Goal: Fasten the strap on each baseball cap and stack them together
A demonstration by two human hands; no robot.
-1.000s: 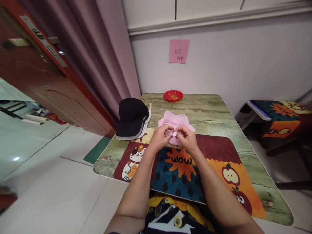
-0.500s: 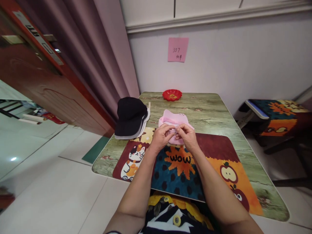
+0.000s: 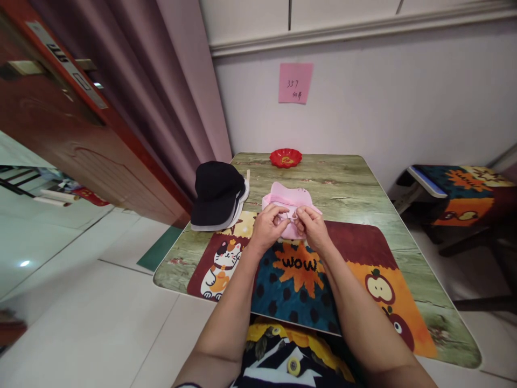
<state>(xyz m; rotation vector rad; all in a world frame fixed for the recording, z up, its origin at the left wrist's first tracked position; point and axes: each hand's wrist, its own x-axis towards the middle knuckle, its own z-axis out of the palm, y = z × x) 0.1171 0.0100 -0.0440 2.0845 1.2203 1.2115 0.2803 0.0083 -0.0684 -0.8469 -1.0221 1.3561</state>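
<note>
A pink cap [image 3: 290,195] lies on the mat at the middle of the table, its brim toward the wall. Over its near part, my left hand [image 3: 267,226] pinches a small piece of the cap's strap between thumb and fingers. Just to the right, my right hand [image 3: 312,223] is closed on the strap's other part. A small gap shows between the two sets of fingertips. The strap's fine details are too small to tell.
Black and white caps [image 3: 218,194] sit stacked at the table's left edge. A red scalloped dish [image 3: 286,157] stands near the wall. The printed mat [image 3: 359,242] covers the table's near side. A stool [image 3: 464,186] is at the right.
The fingertips of my two hands have moved slightly apart over the pink cap, and the strap pieces between them have shifted. The caps and the dish have stayed put.
</note>
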